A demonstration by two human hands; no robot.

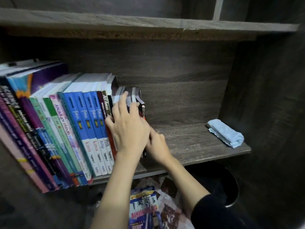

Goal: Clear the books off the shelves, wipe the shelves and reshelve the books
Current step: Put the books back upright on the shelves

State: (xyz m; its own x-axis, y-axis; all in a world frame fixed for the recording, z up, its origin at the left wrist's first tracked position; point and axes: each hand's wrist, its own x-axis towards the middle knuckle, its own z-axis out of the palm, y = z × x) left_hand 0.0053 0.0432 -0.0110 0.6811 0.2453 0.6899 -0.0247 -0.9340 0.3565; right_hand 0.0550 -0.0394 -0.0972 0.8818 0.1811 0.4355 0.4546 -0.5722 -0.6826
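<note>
From the head camera, a row of books (66, 123) stands on the dark wood-grain shelf (198, 146), taking up its left half, spines out and leaning to the left. Among them, 4 blue textbooks (92, 123) marked "fokus" stand side by side. At the row's right end is a bunch of small books (132, 96), shorter than the rest. The left hand (130, 128) lies over the spines of these small books, its fingers (123, 100) spread apart and fairly straight, the tips reaching their top edges. The right hand (157, 146) is just beside it, to the right and partly beneath it, against the outer side of the last small book. Its fingers are hidden behind the left hand, so I cannot tell whether they are apart or clamped on anything. A folded light-blue cloth (226, 133) lies near the right end of the shelf, well apart from both hands. An upper shelf (132, 22) runs across the top. Below, a colourful magazine (143, 207) lies among other printed matter on the floor. A dark sleeve (214, 212) covers the right arm.
</note>
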